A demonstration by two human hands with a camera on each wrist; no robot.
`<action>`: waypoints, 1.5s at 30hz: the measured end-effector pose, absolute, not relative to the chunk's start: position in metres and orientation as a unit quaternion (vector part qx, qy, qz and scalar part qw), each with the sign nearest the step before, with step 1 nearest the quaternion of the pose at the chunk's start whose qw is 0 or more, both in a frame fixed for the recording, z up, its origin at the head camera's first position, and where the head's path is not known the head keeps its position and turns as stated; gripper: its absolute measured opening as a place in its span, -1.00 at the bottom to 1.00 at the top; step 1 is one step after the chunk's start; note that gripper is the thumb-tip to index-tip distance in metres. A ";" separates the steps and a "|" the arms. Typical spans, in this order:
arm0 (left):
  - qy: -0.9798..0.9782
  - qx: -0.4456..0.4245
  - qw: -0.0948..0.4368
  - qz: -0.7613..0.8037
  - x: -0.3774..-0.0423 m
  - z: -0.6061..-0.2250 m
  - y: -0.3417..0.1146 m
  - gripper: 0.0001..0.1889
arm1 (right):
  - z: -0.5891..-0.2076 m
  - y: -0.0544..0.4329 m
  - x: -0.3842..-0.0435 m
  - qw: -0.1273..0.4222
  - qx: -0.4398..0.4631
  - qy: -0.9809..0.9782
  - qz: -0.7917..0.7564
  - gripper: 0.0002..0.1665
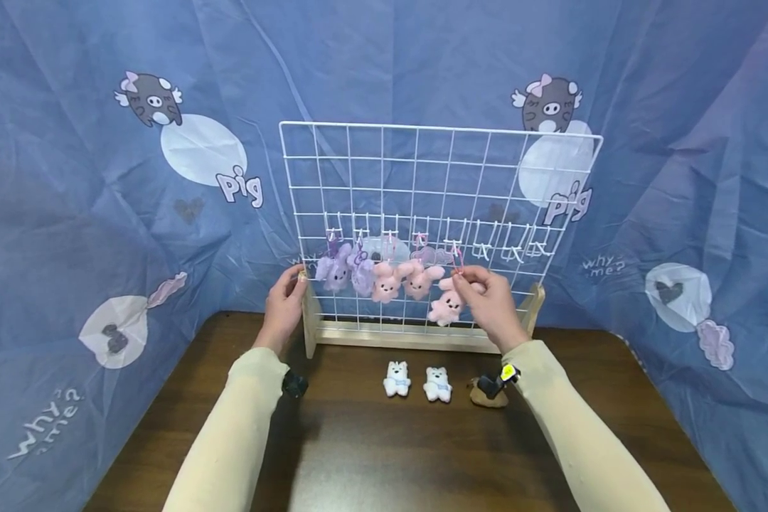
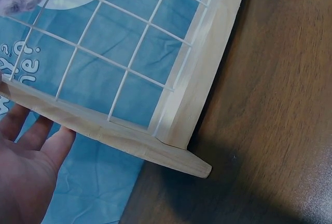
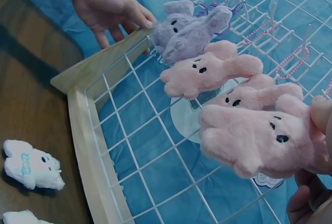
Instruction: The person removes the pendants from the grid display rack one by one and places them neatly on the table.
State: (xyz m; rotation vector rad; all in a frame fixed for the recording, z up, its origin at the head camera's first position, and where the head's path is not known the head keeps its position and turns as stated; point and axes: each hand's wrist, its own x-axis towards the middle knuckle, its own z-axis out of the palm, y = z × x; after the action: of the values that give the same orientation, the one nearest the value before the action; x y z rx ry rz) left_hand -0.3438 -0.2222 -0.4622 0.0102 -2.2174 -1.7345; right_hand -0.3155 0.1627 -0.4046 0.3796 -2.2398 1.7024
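A pink plush bunny keychain (image 1: pixel 446 307) is pinched at its top between the thumb and fingers of my right hand (image 1: pixel 489 302). Its pink bead chain (image 1: pixel 457 259) reaches up to a hook on the white wire grid rack (image 1: pixel 416 190). In the right wrist view the same bunny (image 3: pixel 254 140) lies on its side, close over the grid. My left hand (image 1: pixel 283 306) grips the rack's wooden side post (image 2: pixel 98 129) at the left, fingers behind it. Two pink bunnies (image 1: pixel 387 283) and two purple bunnies (image 1: pixel 336 272) hang from hooks left of my right hand.
Bare white hooks (image 1: pixel 513 252) line the grid's right part. Two white plush bears (image 1: pixel 397 379) lie on the brown table (image 1: pixel 358 455) before the rack. A tan item (image 1: pixel 488 398) sits under my right wrist. Blue printed cloth (image 1: pixel 384 57) surrounds the table.
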 end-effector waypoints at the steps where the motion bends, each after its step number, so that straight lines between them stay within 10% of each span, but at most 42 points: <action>1: -0.777 0.004 0.162 -0.608 -0.344 -0.463 -0.222 -0.60 | -0.405 0.163 -0.315 0.150 0.131 -0.781 0.592 -0.65; 45: -0.781 0.009 0.159 -0.604 -0.342 -0.460 -0.222 -0.58 | -0.380 0.141 -0.286 0.144 0.235 -0.754 0.596 -0.79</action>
State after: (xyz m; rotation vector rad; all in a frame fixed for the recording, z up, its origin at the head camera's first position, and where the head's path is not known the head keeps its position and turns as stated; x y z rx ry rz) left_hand -0.3417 -0.2223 -0.4597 0.0268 -2.2324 -1.7261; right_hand -0.2864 0.1413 -0.3799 0.6784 -2.1735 1.7196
